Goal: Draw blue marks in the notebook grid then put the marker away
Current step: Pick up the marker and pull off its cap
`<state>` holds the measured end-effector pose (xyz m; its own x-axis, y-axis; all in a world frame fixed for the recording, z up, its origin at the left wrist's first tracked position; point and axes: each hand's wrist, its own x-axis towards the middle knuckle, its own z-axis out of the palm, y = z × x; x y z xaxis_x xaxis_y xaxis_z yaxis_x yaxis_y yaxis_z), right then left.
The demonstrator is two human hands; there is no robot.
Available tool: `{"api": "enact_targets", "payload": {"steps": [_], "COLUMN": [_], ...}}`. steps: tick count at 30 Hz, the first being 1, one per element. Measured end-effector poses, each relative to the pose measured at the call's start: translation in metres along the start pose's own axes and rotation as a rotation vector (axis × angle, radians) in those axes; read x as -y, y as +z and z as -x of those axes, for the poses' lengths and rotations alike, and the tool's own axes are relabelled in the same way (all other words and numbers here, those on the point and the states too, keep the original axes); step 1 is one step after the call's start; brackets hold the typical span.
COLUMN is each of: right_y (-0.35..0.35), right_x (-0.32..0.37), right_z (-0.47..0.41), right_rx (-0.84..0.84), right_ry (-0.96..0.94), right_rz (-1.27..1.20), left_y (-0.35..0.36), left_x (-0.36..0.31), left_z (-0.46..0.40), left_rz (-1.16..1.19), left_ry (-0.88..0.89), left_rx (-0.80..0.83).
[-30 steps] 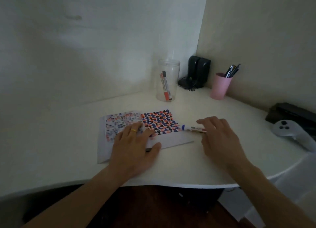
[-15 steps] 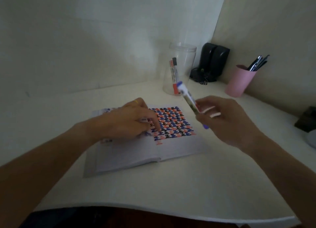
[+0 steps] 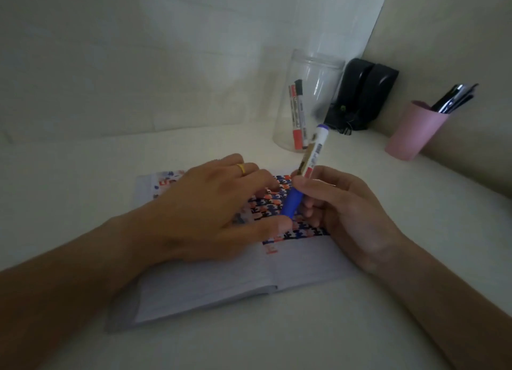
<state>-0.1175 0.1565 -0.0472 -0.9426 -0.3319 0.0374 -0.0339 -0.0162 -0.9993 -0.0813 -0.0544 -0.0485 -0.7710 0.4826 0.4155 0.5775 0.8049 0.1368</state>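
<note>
An open notebook [image 3: 227, 283] lies on the white desk, its grid filled with blue, red and black marks [image 3: 300, 232]. My right hand [image 3: 340, 211] grips a blue marker [image 3: 311, 156] by its white barrel, tilted, blue cap end pointing down toward the page. My left hand [image 3: 216, 211], with a gold ring, lies over the left part of the grid; its thumb and fingertips touch the blue cap [image 3: 291, 203]. Whether the cap is still seated on the marker I cannot tell.
A clear plastic jar [image 3: 310, 103] with a red and a black marker stands behind the notebook. Black speakers [image 3: 363, 92] sit in the corner. A pink cup [image 3: 415, 131] holding pens is at the right. The desk's front edge is near.
My right hand picked the marker off the desk, lifted it and brought it down over the grid. My left hand moved right and now touches the cap. The camera came closer.
</note>
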Motion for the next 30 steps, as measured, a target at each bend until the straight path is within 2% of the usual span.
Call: {"api": "enact_targets", "payload": {"steps": [6,10,14,17,21,22,23,27,30], "right_y": [0.007,0.009,0.013,0.013,0.015,0.015,0.017,0.022,0.023], "right_x": [0.003,0.006,0.01,0.013,0.013,0.013,0.012,0.012,0.013], "right_z": [0.008,0.011,0.015,0.015,0.014,0.015,0.015,0.015,0.015], "right_rx": [0.026,-0.076,-0.137,-0.137,-0.103,-0.101,-0.105,-0.153,-0.224], "right_ry": [-0.107,-0.167,-0.212,-0.217,-0.213,-0.205,-0.194,-0.144,-0.123], "right_rz": [-0.048,-0.029,-0.019,-0.051,-0.118,-0.126,-0.135,-0.141,-0.168], "left_y": [0.003,0.003,0.006,0.002,-0.002,-0.003,-0.003,-0.001,-0.001], "left_x": [-0.011,-0.013,-0.021,-0.027,-0.025,-0.025,-0.025,-0.024,-0.019], "left_z": [-0.008,-0.011,-0.013,-0.016,-0.017,-0.016,-0.016,-0.015,-0.019], "left_rz": [0.033,0.121,0.259,0.415,0.875,0.918,0.844,0.075,-0.11], "left_ry": [0.003,0.005,-0.063,-0.099,-0.231,-0.255,-0.253,-0.031,0.041], "left_rx": [-0.178,-0.204,-0.171,-0.08,0.064,0.082,0.08,-0.061,-0.132]}}
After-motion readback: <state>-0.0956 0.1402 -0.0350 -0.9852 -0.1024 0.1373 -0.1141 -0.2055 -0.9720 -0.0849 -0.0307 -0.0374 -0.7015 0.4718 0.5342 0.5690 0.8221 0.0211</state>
